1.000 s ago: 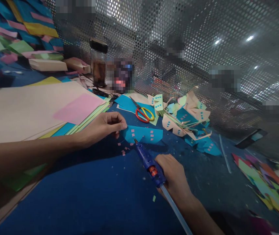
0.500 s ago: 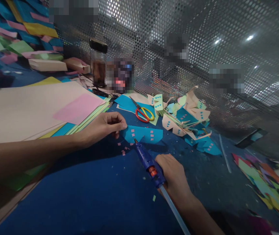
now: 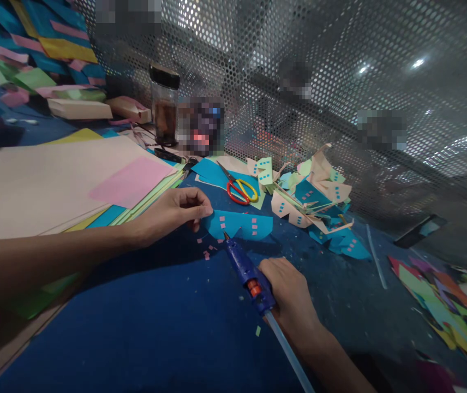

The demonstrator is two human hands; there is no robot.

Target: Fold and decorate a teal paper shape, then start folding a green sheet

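From the head camera, with the clock face centred on the blue paper piece (image 3: 239,224), that piece stands on the blue tabletop (image 3: 147,327), two columns of pink squares on its face. At its nine o'clock end, the left hand (image 3: 176,212) pinches the upper corner, thumb and forefinger pressed together on it. Towards five o'clock, the right hand (image 3: 288,286) is wrapped round the purple glue gun (image 3: 241,265), though most of its fingers are hidden. The nozzle points up at the paper's lower edge; I cannot tell whether it touches. A translucent glue stick (image 3: 286,346) runs from the gun's rear.

At eleven o'clock a clear jar (image 3: 165,112) stands upright under a black lid, with something dark brown inside. A blurred object is just beside it.

Scissors (image 3: 235,182) with red and yellow handles lie at twelve, near the paper's top edge. A perforated metal screen (image 3: 253,33) bounds the far side. A heap of decorated paper shapes (image 3: 311,190) limits room at two, and stacked large sheets (image 3: 45,185) do so at nine to ten. Towards six, the tabletop spreads wide, with pink scraps (image 3: 207,255) at eight and a green scrap (image 3: 258,331) below the gun.
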